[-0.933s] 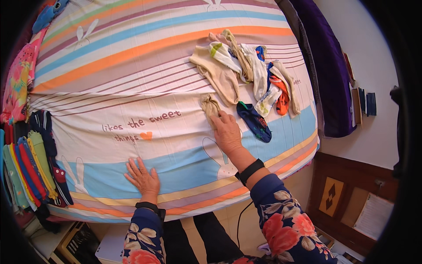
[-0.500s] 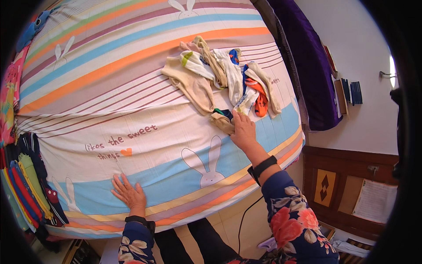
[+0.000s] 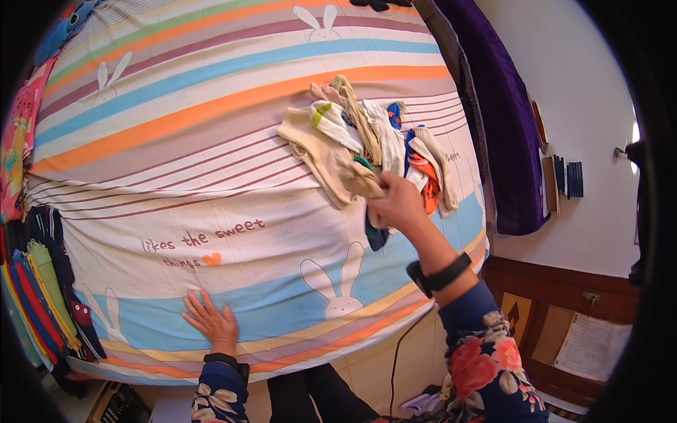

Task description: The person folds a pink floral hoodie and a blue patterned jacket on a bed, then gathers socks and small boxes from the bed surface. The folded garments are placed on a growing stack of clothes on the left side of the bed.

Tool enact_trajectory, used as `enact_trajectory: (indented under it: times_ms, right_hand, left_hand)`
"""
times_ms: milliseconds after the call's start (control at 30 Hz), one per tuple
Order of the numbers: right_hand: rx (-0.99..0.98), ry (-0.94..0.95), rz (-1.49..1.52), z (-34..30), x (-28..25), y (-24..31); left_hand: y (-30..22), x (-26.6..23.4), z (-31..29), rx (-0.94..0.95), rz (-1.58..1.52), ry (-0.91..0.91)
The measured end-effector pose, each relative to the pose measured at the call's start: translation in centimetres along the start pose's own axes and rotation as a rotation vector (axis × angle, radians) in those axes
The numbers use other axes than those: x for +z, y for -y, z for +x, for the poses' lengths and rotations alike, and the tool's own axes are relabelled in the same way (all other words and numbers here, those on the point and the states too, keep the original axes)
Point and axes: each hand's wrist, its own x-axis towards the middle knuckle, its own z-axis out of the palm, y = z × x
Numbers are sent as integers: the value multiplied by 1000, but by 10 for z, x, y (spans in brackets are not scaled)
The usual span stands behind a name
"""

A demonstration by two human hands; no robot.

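Observation:
My right hand [image 3: 399, 204] is closed at the near edge of a pile of socks. Its fingers pinch a beige sock [image 3: 360, 182], slightly blurred; a dark navy and green piece [image 3: 376, 235] hangs below the hand, and I cannot tell whether it belongs to the same sock. Behind and around it lie a beige ribbed knit piece [image 3: 308, 144], a white sock with a lime-green patch [image 3: 331, 121], a plain white sock [image 3: 386, 137] and an orange patterned sock [image 3: 429, 190]. Flat on the blue stripe of the bedsheet, with fingers spread, rests my left hand [image 3: 211, 319].
The striped bedsheet [image 3: 176, 190] with rabbit prints covers the bed. Folded clothes [image 3: 49, 296] are stacked along its left side, near a pink patterned cloth [image 3: 25, 141]. A purple cover [image 3: 504, 127] hangs at the right, beside a wooden cabinet [image 3: 550, 282].
My right hand has closed on the beige sock and lifted it off the sheet, the dark piece now dangling. My left hand stays flat. The whole view has shifted slightly.

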Motion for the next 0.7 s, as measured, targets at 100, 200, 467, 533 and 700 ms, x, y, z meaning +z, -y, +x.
enact_trajectory:
  times_ms: [100,200,467,533,700]
  right_hand:
    - [32,-83,-120,42,46,42]
    - [119,-94,-324,68,94,68]
    - [95,-186,-245,74,92,41]
    - [66,-129,-248,74,77,45]
    - [60,-114,-170,60,46,68]
  left_hand:
    - [1,-1,0,-1,-9,8]
    - [3,0,0,10,-21,7]
    - [6,-1,-3,-22,-60,49]
    - [6,-4,-3,-22,-62,53]
    - [5,-9,-2,-31,-87,77]
